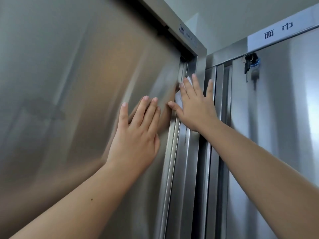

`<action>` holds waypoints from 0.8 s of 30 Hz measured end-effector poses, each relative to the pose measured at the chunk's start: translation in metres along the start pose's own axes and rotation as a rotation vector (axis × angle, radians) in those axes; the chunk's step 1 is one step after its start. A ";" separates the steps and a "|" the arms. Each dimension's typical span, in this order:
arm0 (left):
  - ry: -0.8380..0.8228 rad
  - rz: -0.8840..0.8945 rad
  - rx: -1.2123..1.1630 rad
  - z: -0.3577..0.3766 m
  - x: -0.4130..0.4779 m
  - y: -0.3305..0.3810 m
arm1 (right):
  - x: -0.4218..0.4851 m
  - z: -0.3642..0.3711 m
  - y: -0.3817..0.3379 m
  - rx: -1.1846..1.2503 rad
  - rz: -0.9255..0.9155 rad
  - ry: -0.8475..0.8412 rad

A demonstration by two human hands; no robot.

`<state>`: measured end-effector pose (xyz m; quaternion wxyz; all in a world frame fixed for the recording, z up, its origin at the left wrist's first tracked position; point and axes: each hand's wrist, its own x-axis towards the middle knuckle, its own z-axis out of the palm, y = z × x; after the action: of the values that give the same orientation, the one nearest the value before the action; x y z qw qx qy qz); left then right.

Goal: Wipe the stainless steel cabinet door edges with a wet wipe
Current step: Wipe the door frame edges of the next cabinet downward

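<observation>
Wet wipe (pixel 179 99) lies pinned under your flat right hand (pixel 195 107) against the door edge (pixel 171 144) at frame centre, while your flat, empty left hand (pixel 136 138) seemingly steadies the cabinet door (pixel 69 83).

The cabinet door (pixel 77 83) is showing silver-grey steel with a warm tan reflection. The wet wipe (pixel 178 99) is looking white. The label (pixel 276 31) is carrying black characters on white. The key (pixel 247 65) is appearing black, the lock ring (pixel 255 64) blue.

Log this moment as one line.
step: edge wiping | right hand presses wet wipe on door edge | left hand flat on cabinet door
</observation>
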<state>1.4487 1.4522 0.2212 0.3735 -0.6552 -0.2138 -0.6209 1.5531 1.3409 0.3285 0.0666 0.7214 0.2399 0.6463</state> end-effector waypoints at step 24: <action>0.020 -0.003 -0.178 0.003 -0.003 0.000 | 0.059 -0.003 0.027 -0.015 -0.022 0.117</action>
<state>1.4503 1.4548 0.2187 0.3149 -0.6794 -0.1550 -0.6444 1.5603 1.3422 0.3930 0.0651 0.6791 0.2463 0.6884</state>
